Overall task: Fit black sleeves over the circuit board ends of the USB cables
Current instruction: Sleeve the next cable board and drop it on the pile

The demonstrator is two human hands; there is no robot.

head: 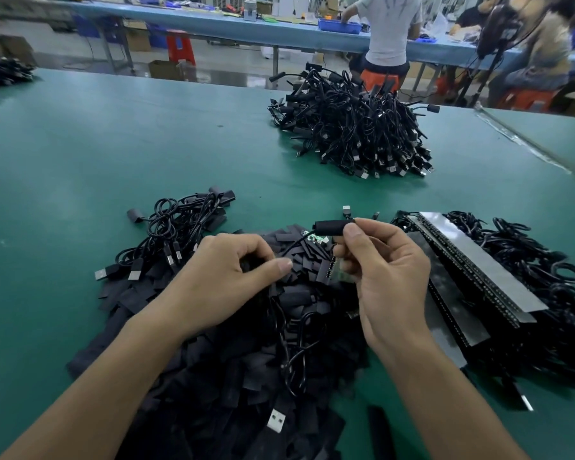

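Right under your forearms, on the green table [80, 161], sits the heap of black sleeves [229, 376]. Your left hand [219, 280] curls its fingers into it; can't tell if it's got one. Your right hand [392, 273] pinches a USB cable [332, 225] by its sleeved end, just above the heap. Bare table on your left, flat black trays [445, 293] crowding your right, a big cable pile [352, 127] further back, and a blue workbench [246, 24] behind.

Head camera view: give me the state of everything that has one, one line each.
Left hand, pinching a sleeve off the sleeve pile.
Right hand, gripping a sleeved cable end.
Green circuit board, bare, unsleeved.
Far cable pile, heaped on the table.
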